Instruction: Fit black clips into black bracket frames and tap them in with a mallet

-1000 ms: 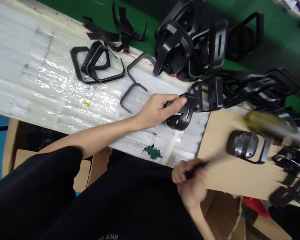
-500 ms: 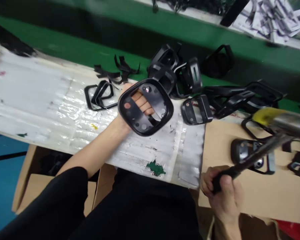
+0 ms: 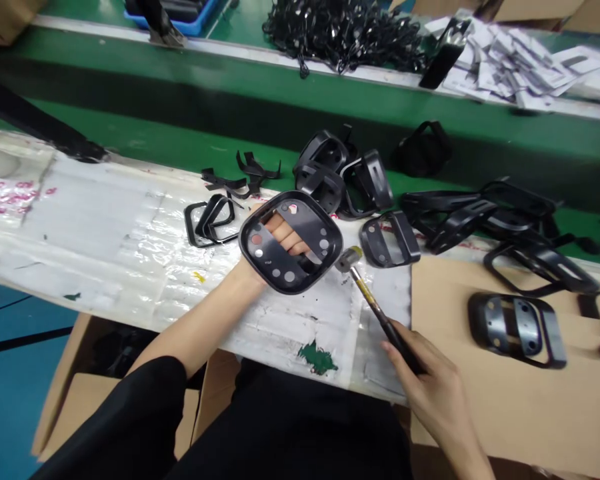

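Note:
My left hand (image 3: 279, 241) grips a black plastic frame (image 3: 314, 225) with round holes, holding it tilted above the white plastic-covered bench (image 3: 105, 227); my fingers show through its opening. In my right hand (image 3: 433, 387) is a small hammer (image 3: 375, 303) with a dark handle, yellow neck and metal head. The hammer's head sits right beside the frame's right edge.
Several black plastic frames (image 3: 380, 233) and thin black rim pieces (image 3: 210, 220) lie behind my left hand. A brown cardboard sheet (image 3: 505, 387) on the right carries another frame (image 3: 517, 330). A green conveyor (image 3: 280, 93) runs behind. Cardboard boxes (image 3: 65, 400) stand under the bench.
My left hand lifted a frame off the bench and now holds it up. My right hand swung the hammer from the far right in toward the frame.

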`<state>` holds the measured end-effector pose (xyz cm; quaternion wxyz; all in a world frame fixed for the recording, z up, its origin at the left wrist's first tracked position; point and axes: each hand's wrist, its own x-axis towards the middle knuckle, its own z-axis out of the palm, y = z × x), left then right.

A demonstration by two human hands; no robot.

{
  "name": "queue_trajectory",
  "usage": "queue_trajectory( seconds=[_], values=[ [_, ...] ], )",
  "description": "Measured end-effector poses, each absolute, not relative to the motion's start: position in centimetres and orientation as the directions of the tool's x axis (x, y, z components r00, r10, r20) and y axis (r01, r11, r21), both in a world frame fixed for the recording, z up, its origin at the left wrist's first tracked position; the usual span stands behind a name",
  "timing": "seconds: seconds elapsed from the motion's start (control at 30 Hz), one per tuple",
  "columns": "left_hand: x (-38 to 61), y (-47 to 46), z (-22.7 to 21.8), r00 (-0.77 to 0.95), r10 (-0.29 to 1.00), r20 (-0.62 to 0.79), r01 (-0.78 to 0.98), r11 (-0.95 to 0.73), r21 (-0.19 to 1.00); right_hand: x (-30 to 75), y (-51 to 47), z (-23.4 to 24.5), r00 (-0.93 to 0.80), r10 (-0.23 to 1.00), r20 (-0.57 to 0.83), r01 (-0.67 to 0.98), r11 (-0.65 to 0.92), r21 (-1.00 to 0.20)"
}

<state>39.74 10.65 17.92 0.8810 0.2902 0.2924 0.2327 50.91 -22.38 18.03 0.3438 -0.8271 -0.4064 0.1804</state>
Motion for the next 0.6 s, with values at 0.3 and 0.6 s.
queue_trajectory(
  seconds=[0.3,0.6],
  values=[
    [39.8,10.5,19.9,0.824,0.461,-0.330,-0.222,0.798,0.561,52.6,-21.3,18.0,0.556,0.831,0.032,0.627,-0.394,-0.673],
    [40.9,8.4,18.8,0.734,0.649,-0.198,-0.196,0.482,0.854,49.9,-23.6,18.6,0.674,0.720,-0.165,0.278,-0.454,-0.847]
  ],
)
